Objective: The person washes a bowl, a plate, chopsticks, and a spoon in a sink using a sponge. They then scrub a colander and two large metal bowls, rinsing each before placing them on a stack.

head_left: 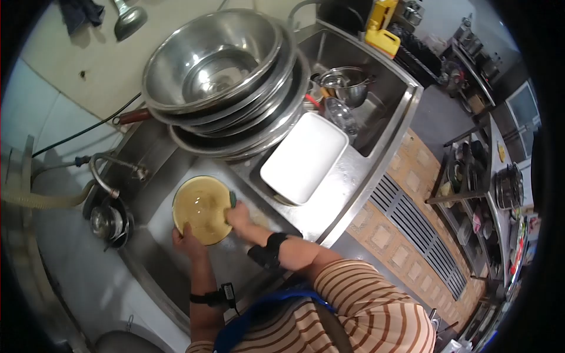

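Note:
A yellow bowl [203, 206] is held over the sink basin [162, 217], its inside facing up toward me. My left hand [187, 240] grips its near-left rim, thumb on the inner side and fingers under the outside. At the bowl's right edge my right hand [238, 217] is closed around a green scouring pad [233, 199], of which only a small strip shows. The pad lies against the rim there. The fingers of both hands are partly hidden.
A tall stack of steel bowls [220, 70] stands behind the basin, beside a white tub [304, 157]. A second sink [376, 112] holds pots. The faucet [106, 176] is at left, near a pot [109, 223]. Shelving [471, 194] stands across the aisle.

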### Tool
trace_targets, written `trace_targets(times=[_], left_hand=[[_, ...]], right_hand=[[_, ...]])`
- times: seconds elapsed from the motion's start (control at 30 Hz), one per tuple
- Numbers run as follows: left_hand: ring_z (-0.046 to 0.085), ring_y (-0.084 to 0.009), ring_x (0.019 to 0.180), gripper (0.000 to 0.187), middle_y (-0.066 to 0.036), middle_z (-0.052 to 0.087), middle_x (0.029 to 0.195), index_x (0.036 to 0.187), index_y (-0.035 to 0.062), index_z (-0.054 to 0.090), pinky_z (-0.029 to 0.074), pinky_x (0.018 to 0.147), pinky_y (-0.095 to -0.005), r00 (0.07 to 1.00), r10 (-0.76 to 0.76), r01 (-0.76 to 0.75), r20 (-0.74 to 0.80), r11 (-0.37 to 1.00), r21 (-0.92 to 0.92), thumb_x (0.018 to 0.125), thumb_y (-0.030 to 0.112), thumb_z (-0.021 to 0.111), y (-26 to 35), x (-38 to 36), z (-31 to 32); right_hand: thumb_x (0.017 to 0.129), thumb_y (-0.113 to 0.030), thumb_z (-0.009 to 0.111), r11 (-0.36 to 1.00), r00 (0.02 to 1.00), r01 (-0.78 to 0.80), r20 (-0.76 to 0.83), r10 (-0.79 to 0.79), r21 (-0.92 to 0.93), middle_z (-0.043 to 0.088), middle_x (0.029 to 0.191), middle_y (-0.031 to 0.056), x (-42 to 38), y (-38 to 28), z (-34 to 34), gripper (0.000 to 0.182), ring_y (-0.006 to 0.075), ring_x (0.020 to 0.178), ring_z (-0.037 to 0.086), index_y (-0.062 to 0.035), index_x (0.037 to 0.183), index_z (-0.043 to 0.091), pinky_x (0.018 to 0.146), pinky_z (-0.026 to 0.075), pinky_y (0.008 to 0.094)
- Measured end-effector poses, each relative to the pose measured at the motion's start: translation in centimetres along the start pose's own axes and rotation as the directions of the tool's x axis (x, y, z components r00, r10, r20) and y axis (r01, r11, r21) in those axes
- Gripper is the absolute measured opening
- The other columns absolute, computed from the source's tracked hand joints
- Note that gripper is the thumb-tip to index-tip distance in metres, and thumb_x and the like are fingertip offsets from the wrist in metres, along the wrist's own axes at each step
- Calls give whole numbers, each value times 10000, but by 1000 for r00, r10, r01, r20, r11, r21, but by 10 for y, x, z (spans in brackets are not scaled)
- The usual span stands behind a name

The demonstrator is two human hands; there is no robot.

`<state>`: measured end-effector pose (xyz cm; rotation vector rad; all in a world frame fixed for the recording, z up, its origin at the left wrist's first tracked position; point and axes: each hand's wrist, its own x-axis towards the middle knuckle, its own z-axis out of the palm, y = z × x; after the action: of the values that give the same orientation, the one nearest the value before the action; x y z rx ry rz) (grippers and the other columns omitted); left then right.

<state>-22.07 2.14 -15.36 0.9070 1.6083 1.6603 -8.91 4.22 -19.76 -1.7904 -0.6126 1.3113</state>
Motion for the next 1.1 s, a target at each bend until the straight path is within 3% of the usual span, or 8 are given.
trace_targets(times=[0.13,0.27,0.43,0.5,0.57,0.63,0.77,1.1], left_hand=[[580,-215,705,280,-130,623,884,984,-66,590,478,632,-328,994,-112,112,-7,987,118,784,129,621,-54,3,-32],[520,-239,618,299,-125,585,704,836,-42,595,436,574,-383,938,29,-249,346,750,612,819,257,614,-41,28,-56],[434,-217,515,300,-87,511,573,719,-22,557,384,493,-388,639,316,-614,701,759,218,816,261,565,-5,42,-5],[494,-235,625,313,-129,549,708,851,-14,572,429,573,-374,691,38,-476,721,775,415,831,298,557,-10,54,-21],[499,-231,489,297,-39,514,554,555,170,525,407,424,-364,341,723,-930,600,169,325,757,278,714,-31,62,-29],[501,-233,503,284,-46,516,571,576,162,525,408,437,-365,479,674,-877,562,348,331,761,280,706,-30,54,-20],[504,-237,531,262,-59,520,603,619,147,525,412,463,-368,768,202,-496,608,788,364,768,283,691,-42,33,25],[512,-246,600,232,-92,529,684,725,109,525,420,529,-375,684,-131,-201,718,912,358,788,292,654,-93,6,91]], right_hand=[[688,-35,553,992,1000,22,13,-24,123,626,765,203,42,75,29,293,320,689,620,-5,977,578,582,478,388],[701,-174,613,560,677,724,259,-689,-403,613,918,159,53,16,8,255,332,809,596,-81,937,598,694,476,431],[594,-95,617,95,233,960,568,-789,-263,584,765,147,1,-54,-1,285,348,772,586,-54,872,571,673,461,463],[597,-70,611,342,450,886,405,-796,-313,593,791,162,18,-49,-5,285,364,790,587,-35,876,567,681,456,477],[640,-38,584,757,817,576,187,-546,-310,608,891,206,34,-35,-11,261,380,882,589,-4,899,565,730,456,478],[689,-26,559,997,941,4,337,23,-79,621,892,242,20,-30,-35,243,375,893,600,35,922,596,773,465,438],[730,-75,536,976,996,87,49,-79,-199,607,956,255,38,69,32,251,385,912,592,14,954,605,742,482,446],[648,-203,602,361,713,665,414,-565,-654,630,708,160,22,21,-38,193,334,655,612,-57,755,669,542,484,428]])
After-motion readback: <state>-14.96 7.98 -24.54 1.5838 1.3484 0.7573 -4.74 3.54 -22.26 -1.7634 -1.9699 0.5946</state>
